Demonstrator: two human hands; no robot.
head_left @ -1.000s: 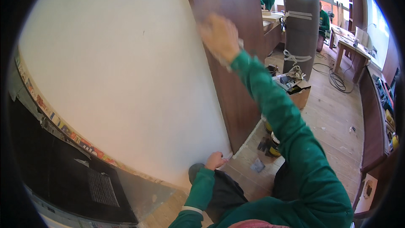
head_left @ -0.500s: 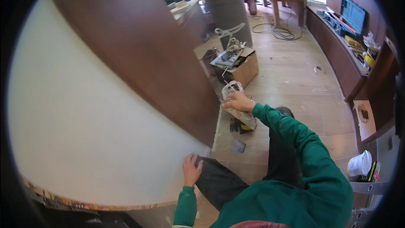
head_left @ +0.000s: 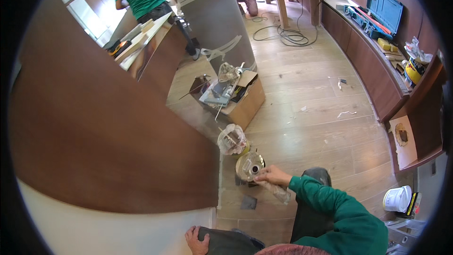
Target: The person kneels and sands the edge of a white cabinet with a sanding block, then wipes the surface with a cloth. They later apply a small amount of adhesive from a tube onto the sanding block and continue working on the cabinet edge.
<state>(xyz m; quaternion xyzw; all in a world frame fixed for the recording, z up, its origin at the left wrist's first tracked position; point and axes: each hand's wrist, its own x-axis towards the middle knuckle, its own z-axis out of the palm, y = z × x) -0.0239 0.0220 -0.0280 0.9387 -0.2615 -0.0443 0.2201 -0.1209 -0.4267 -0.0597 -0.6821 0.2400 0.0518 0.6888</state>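
Observation:
My right hand [head_left: 275, 176] is closed on a crumpled clear plastic bag [head_left: 277, 192], which hangs toward my knee. Its fingertips are beside a round metal can [head_left: 246, 165] with a dark hole in its top; whether they touch it I cannot tell. Just beyond the can stands a bucket lined with plastic [head_left: 232, 140], with a toothed metal tool in it. My left hand [head_left: 197, 240] rests on my left knee, fingers spread and holding nothing. A dark square piece [head_left: 248, 202] lies on the floor between my knees and the can.
A cardboard box of tools [head_left: 250, 101] stands ahead by a wrapped column [head_left: 203, 14]. A curved brown panel [head_left: 113, 146] borders my left. At right are a white bucket [head_left: 398, 199] and a metal ladder [head_left: 406, 231]. Two people in green work farther off; cables [head_left: 295, 38] coil on the floor.
The view has swung left and forward. My right hand has drawn back from the lined bucket with the plastic bag, uncovering the metal can. My left hand stays on my knee.

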